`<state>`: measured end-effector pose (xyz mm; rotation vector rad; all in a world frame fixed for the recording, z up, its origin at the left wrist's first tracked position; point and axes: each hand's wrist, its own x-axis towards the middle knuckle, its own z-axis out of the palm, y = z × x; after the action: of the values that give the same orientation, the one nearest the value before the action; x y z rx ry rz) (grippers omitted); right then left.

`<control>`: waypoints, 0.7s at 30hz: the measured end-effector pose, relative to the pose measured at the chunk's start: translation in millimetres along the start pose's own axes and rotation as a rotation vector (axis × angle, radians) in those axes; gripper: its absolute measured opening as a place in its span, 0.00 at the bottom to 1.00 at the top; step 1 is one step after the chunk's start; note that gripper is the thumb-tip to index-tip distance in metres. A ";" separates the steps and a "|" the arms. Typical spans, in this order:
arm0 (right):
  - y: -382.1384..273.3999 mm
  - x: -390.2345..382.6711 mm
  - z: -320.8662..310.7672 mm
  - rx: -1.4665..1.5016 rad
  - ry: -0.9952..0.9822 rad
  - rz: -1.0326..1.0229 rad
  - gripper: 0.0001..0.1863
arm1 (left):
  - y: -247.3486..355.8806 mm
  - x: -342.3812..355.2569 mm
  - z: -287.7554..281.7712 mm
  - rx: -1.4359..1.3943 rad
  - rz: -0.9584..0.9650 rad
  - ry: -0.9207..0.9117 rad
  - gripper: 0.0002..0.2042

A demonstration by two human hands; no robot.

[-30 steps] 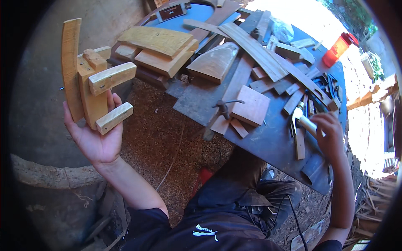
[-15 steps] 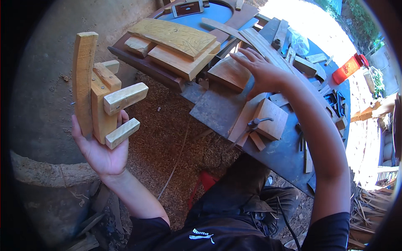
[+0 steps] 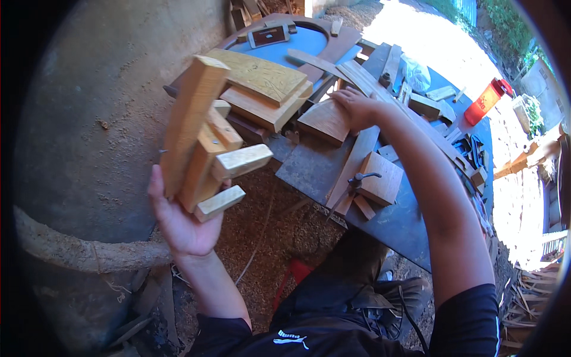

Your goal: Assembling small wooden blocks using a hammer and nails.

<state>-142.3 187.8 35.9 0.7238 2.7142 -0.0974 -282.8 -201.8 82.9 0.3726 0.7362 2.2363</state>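
Observation:
My left hand (image 3: 193,229) grips a wooden assembly (image 3: 196,169) from below, its palm up. Upright pieces and short pale blocks make up this assembly, with a nail poking out of its left side. Over the table, my right hand (image 3: 355,110) rests against the far right edge of a thick wooden block (image 3: 324,122), fingers bent over it; part of the grip is hidden. A hammer (image 3: 357,180) leans by a squarish wooden block (image 3: 381,178) nearer me. A long board (image 3: 355,166) lies between the two blocks.
Stacked boards (image 3: 262,77) sit on the table's (image 3: 309,169) left part. Behind them a phone (image 3: 269,37) stands propped up. Farther right are a red bottle (image 3: 485,101), a clear plastic bag (image 3: 415,74) and several wood offcuts. A wall (image 3: 101,119) rises on the left.
My right hand has come down from spread fingers above the thick block onto its edge. My left hand has carried the wooden assembly rightward, tilting and turning it.

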 end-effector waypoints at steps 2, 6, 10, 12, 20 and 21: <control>0.3 0.2 -4.2 0.000 0.011 -0.005 0.63 | -4.3 -3.8 10.7 0.063 -0.004 0.098 0.37; 11.5 2.1 -11.0 0.086 -0.007 -0.078 0.60 | -1.5 -11.8 15.6 0.078 0.003 0.086 0.37; 11.0 3.6 -14.8 0.099 0.050 -0.157 0.56 | 1.3 -13.1 6.1 -0.006 -0.026 0.096 0.37; 14.0 1.6 -20.0 0.081 0.061 -0.173 0.57 | -1.4 -12.0 4.4 0.025 -0.026 0.115 0.37; -14.6 -15.1 -37.2 0.254 -0.099 -0.188 0.46 | 0.4 -0.7 -4.9 -0.006 -0.036 0.085 0.37; 0.1 -16.0 -31.3 0.303 -0.092 -0.201 0.48 | -2.6 2.3 -3.1 -0.030 -0.057 0.052 0.38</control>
<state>-138.5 185.0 70.7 0.5062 2.7041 -0.5844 -284.5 -199.9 78.9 0.2767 0.7301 2.2079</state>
